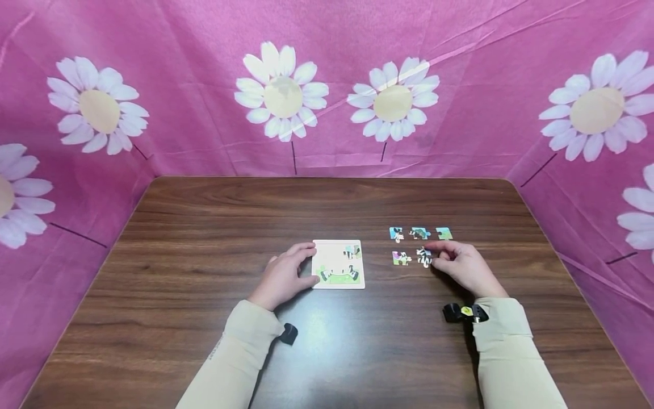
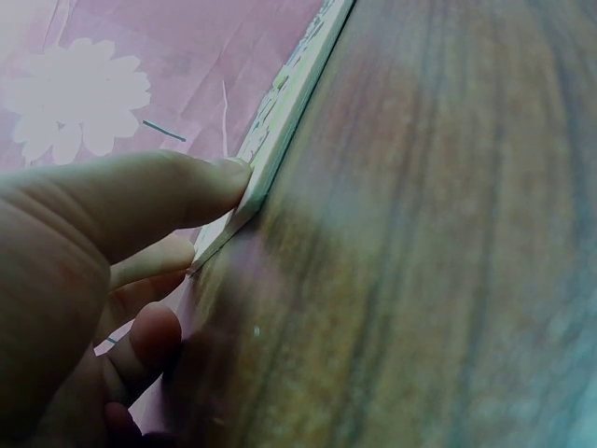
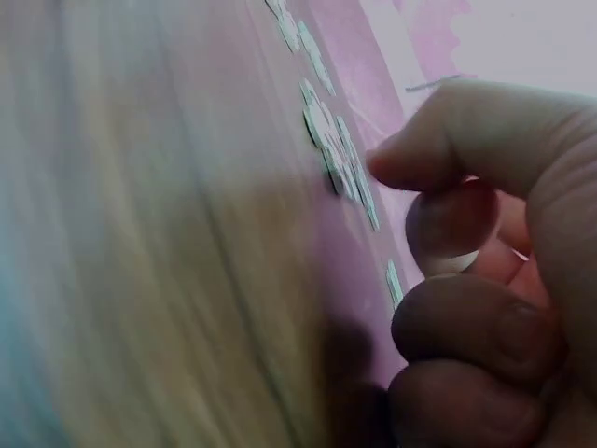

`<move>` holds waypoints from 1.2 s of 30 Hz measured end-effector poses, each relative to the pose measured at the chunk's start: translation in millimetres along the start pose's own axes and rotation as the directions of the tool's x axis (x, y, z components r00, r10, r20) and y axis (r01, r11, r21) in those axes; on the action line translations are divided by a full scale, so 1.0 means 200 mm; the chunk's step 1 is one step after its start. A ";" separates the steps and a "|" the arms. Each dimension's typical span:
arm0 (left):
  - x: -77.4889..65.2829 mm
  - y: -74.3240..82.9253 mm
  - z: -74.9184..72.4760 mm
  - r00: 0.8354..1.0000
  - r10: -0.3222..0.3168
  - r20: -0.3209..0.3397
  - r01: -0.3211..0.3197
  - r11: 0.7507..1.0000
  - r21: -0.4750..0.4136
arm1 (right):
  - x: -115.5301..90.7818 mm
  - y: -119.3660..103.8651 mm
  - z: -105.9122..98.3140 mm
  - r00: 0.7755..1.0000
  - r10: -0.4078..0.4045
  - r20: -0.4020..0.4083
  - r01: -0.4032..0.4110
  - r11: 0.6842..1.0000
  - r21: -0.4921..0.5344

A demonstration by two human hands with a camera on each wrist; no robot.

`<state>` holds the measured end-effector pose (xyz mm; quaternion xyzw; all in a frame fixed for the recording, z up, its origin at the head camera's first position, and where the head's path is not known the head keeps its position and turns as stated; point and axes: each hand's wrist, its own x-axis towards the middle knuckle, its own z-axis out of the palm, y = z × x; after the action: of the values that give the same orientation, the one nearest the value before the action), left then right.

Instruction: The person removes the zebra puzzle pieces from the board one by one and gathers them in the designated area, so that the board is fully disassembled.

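A square puzzle board (image 1: 327,254) lies on the table in the head view, with striped animal parts fitted along its bottom and one piece (image 1: 352,251) at its upper right. My left hand (image 1: 287,275) holds the board's left side, thumb at the near corner and fingers at the far one. In the left wrist view the thumb (image 2: 191,191) rests on the board's edge (image 2: 280,131). Over to the right, my right hand (image 1: 462,264) reaches a black-and-white striped puzzle piece (image 1: 423,257). Its index finger lies just beyond the piece and its thumb (image 3: 420,154) beside it, not closed together.
Left of the striped piece lies a pink and green piece (image 1: 401,258). Behind them three more form a row: a blue-and-white one (image 1: 395,233), a blue one with a dark shape (image 1: 420,233) and a green one (image 1: 444,233). Pink flowered cloth (image 1: 337,153) borders the wooden table (image 1: 230,210).
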<state>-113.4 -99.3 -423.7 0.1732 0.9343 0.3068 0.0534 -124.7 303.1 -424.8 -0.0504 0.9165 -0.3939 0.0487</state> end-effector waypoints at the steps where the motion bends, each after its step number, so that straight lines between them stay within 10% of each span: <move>1: 0.00 0.00 0.00 1.000 -0.001 0.000 0.001 1.000 0.001 | 0.00 -0.01 0.01 1.000 -0.007 -0.012 0.007 1.000 0.011; 9: 0.01 0.00 0.00 1.000 0.001 0.008 -0.001 1.000 0.005 | 0.02 -0.11 0.07 0.994 -0.053 -0.096 0.058 0.997 0.051; 36: 0.00 0.01 -0.01 1.000 -0.013 0.009 0.012 1.000 0.011 | 0.14 -0.42 0.35 0.985 -0.172 0.027 0.174 0.982 -0.079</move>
<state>-114.2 -98.7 -420.8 0.1690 0.9368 0.3008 0.0586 -138.1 192.0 -412.9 -0.1358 0.9232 -0.3588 0.0215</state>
